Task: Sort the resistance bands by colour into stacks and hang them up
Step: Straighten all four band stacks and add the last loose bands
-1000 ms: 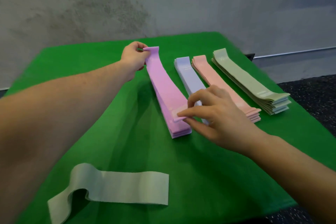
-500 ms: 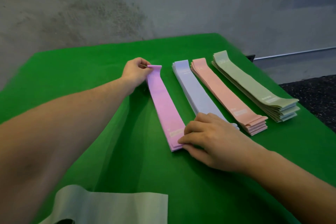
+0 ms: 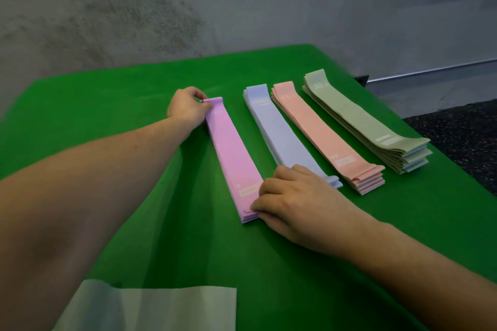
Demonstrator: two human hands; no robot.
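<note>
On the green desk (image 3: 113, 105) the left hand (image 3: 185, 109) pinches the far end of the pink stack (image 3: 231, 156) while the right hand (image 3: 293, 199) curls its fingers onto the near end, likely squaring the bands. Blue stack (image 3: 279, 131), peach stack (image 3: 317, 129) and green stack (image 3: 360, 118) lie parallel toward the right edge; a loose green band (image 3: 150, 309) waits at the near edge

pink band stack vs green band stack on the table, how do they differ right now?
The pink band stack is held at both ends: the left hand pinches its far end, the right hand grips its near end. The green band stack lies untouched. The green stack looks taller, with its near ends fanned out; the pink stack's edges sit flush. Both lie flat and parallel on the green table cover.
</note>
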